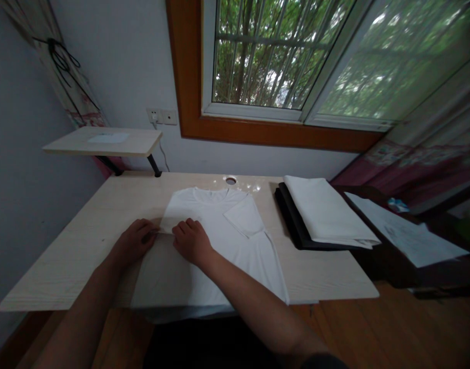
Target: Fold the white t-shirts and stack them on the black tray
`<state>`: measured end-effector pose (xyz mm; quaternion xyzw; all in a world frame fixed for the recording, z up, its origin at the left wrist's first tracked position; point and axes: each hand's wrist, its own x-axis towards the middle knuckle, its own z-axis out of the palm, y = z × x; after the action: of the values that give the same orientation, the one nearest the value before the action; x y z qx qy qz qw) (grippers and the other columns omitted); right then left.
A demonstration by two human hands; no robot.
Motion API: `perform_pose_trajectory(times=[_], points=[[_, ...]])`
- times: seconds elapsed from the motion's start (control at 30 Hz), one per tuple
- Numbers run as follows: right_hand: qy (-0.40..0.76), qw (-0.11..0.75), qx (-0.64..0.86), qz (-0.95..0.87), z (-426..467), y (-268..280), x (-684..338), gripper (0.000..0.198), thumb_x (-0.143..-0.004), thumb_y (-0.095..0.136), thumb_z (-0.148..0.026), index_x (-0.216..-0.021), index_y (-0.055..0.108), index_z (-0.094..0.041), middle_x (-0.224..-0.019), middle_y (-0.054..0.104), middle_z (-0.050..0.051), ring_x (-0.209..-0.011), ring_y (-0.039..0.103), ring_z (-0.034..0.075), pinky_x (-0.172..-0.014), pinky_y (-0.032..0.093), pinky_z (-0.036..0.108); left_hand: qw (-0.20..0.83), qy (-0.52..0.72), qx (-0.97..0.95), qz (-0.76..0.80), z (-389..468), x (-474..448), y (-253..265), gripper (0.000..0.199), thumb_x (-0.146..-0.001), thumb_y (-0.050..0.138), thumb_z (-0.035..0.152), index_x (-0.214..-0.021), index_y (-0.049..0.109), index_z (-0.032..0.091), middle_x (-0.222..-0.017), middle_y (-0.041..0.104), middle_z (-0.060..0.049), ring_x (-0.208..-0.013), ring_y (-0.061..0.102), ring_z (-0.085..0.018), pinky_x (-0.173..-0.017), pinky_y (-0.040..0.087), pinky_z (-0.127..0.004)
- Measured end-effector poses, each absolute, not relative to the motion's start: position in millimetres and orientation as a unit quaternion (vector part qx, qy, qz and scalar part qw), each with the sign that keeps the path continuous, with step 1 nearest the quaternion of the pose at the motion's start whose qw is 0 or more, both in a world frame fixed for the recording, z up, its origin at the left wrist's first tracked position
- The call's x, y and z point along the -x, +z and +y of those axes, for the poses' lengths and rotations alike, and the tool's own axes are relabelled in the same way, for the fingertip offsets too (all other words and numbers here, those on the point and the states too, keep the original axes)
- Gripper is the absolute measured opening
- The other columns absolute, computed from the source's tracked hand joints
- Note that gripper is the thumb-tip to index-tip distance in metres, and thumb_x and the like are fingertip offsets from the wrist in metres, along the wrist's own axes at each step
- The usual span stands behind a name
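A white T-shirt (pixel 235 256) lies spread on the pale wooden desk (pixel 77 246), its neckline toward the window and its lower hem hanging over the front edge. The sleeve on the right is folded inward over the body. At the shirt's left side, my left hand (pixel 135 241) pinches the edge of the sleeve. My right hand (pixel 190 240) is a little to the right, fingers curled closed on the sleeve's fabric. A short stretch of sleeve edge shows between the two hands.
A folded white cloth (pixel 327 210) rests on folded black cloth (pixel 288 215) at the desk's right. A small raised shelf (pixel 73 141) with a paper stands at the back left. Near the back edge is a round cable hole (pixel 230 181). Papers (pixel 407 230) lie on dark furniture beyond.
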<state>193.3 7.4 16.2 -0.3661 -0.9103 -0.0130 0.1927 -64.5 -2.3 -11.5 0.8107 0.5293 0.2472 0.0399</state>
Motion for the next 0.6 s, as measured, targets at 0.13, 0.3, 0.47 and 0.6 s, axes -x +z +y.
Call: perform_pose_trajectory(times=[0.13, 0.3, 0.47, 0.6], points=[[-0.035, 0.193, 0.332, -0.923, 8.3, 14.0, -199.0, 0.015, -0.097, 0.056, -0.025, -0.110, 0.063, -0.021, -0.104, 0.064, 0.008, -0.101, 0.051, 0.026, -0.085, 0.042, 0.041, 0.017, 0.256, -0.824, 0.505, -4.1, 65.8, -12.9, 0.023, -0.091, 0.055, 0.024, -0.108, 0.070, 0.023, -0.107, 0.064, -0.009, -0.104, 0.060, -0.024, -0.094, 0.053, -0.040], [-0.038, 0.189, 0.304, -0.933, 10.1, 8.6, -204.7, 0.012, -0.096, 0.060, -0.024, -0.106, 0.065, -0.021, -0.103, 0.064, 0.008, -0.101, 0.050, 0.026, -0.082, 0.040, 0.040, 0.007, 0.257, -0.834, 0.488, -5.3, 66.0, -10.9, 0.025, -0.088, 0.056, 0.018, -0.106, 0.072, 0.024, -0.107, 0.064, -0.008, -0.104, 0.060, -0.024, -0.093, 0.054, -0.040], [-0.013, 0.190, 0.295, -0.936, 11.2, 1.6, -206.7, 0.012, -0.095, 0.061, -0.024, -0.105, 0.068, -0.021, -0.101, 0.064, 0.008, -0.101, 0.050, 0.025, -0.081, 0.039, 0.039, 0.007, 0.255, -0.838, 0.482, -5.4, 66.3, -10.1, 0.024, -0.086, 0.056, 0.017, -0.102, 0.072, 0.024, -0.106, 0.064, -0.008, -0.102, 0.061, -0.024, -0.091, 0.055, -0.040], [-0.002, 0.191, 0.282, -0.940, 11.9, 0.7, -210.7, 0.013, -0.095, 0.060, -0.024, -0.105, 0.069, -0.022, -0.101, 0.065, 0.006, -0.099, 0.051, 0.024, -0.081, 0.039, 0.038, 0.008, 0.253, -0.837, 0.485, -6.6, 66.1, -9.5, 0.024, -0.085, 0.056, 0.017, -0.102, 0.072, 0.023, -0.107, 0.064, -0.008, -0.103, 0.061, -0.024, -0.092, 0.055, -0.040]])
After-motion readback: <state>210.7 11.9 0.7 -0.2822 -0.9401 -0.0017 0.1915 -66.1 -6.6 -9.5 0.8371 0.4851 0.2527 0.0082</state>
